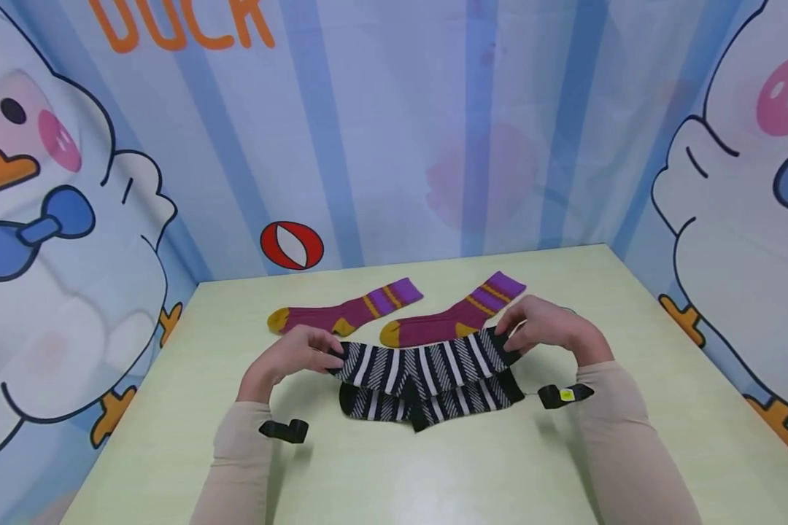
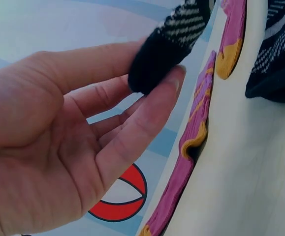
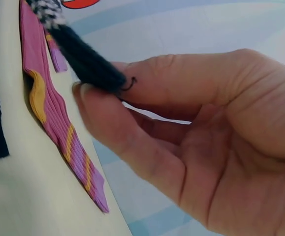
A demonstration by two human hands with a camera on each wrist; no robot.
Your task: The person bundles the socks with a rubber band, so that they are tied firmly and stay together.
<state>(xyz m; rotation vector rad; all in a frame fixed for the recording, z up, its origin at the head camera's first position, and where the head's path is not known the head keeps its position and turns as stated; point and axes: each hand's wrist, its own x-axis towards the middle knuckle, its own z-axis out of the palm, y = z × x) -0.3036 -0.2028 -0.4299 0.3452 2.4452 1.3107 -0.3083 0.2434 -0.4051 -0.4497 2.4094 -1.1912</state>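
Both hands hold up one black-and-white striped sock (image 1: 427, 368) by its two ends. My left hand (image 1: 302, 348) pinches the black toe end between thumb and fingers; the left wrist view shows this dark toe (image 2: 154, 64) close up. At the other end, my right hand (image 1: 541, 327) pinches the black cuff (image 3: 90, 61), where a short loose thread sticks out. A second striped sock (image 1: 460, 410) lies flat on the table just below and behind the held one, partly covered by it in the head view.
Two maroon socks with mustard toes and heels and purple cuffs lie farther back, one at left (image 1: 344, 310), the other at right (image 1: 446, 321), partly behind the held sock. The pale table (image 1: 394, 481) meets a cartoon-printed curtain (image 1: 394, 146) at its back and sides.
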